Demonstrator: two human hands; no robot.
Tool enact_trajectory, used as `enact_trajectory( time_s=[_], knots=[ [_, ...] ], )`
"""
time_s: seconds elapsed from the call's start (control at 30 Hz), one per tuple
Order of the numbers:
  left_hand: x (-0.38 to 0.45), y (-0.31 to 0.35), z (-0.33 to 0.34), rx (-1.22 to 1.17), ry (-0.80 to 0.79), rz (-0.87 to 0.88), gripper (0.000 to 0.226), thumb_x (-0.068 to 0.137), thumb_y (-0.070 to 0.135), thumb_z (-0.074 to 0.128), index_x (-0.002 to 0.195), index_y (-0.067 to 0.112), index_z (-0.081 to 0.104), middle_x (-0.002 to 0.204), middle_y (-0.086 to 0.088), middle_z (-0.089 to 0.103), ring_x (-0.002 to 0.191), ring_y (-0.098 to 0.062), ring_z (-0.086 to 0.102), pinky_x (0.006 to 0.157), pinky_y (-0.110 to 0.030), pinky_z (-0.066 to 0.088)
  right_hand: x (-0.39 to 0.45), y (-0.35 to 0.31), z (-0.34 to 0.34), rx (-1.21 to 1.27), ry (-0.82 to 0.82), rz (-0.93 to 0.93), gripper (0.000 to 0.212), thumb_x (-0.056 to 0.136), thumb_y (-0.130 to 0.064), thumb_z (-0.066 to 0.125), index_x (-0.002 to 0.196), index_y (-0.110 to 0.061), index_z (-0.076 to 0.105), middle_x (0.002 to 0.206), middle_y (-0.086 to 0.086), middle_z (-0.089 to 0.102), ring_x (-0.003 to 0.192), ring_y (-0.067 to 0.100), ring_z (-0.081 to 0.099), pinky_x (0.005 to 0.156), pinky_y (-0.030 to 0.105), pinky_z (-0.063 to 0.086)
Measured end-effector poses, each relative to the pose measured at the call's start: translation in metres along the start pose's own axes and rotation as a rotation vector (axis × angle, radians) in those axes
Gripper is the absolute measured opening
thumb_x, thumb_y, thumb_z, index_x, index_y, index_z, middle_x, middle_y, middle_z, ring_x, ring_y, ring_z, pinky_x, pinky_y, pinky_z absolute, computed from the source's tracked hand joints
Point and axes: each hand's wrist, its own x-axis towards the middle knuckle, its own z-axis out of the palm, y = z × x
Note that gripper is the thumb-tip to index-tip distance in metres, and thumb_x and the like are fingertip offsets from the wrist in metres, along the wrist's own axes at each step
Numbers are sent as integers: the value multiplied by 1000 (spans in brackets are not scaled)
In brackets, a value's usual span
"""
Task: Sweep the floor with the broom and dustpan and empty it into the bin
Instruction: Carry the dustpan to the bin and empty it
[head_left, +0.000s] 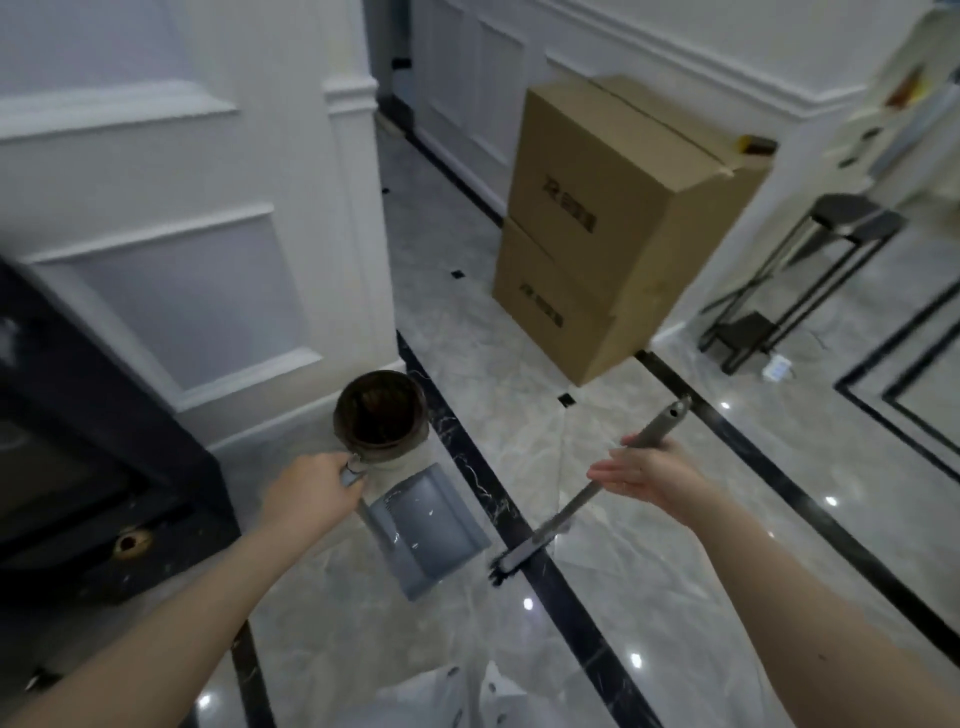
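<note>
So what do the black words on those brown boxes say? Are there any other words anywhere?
Upper cardboard box: a dark printed label on its front, too blurred to read.
Lower cardboard box: the same kind of label, too blurred to read.
Bin, dustpan and broom: no words or numbers visible.
So nothing here can be read.

Probably home hallway: marble floor (519, 457), panelled walls (171, 291), stacked boxes (613, 234).
</note>
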Motion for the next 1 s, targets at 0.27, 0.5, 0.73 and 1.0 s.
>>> enact_trajectory(
  time_s=[0.27,0.5,0.73,1.0],
  knots=[
    [41,-25,-44,105,26,-129,19,85,38,53,92,26,68,86,0,66,72,-15,56,53,-24,43,77,-59,82,-618,9,-126,31,91,-34,52,91,-6,64,70,10,69,51,23,62,49,26,50],
    [67,-13,-98,155,89,-247,13,80,42,59,77,30,65,75,1,63,74,-21,62,62,-29,51,164,-127,121,-834,-190,-217,24,91,-25,55,83,-3,58,69,12,61,59,22,61,53,29,52],
    [95,26,-154,158,259,-426,14,81,42,62,83,28,66,68,1,59,68,-19,55,59,-29,45,224,-172,138,-962,-314,-250,30,90,-24,53,73,-1,61,63,13,65,53,20,62,62,30,55],
    [115,74,-165,79,480,-527,17,82,36,63,85,20,69,75,-8,66,77,-27,59,66,-33,46,268,-203,144,-1038,-422,-371,29,87,-24,53,66,-5,58,64,13,66,47,17,60,49,22,48]
  ],
)
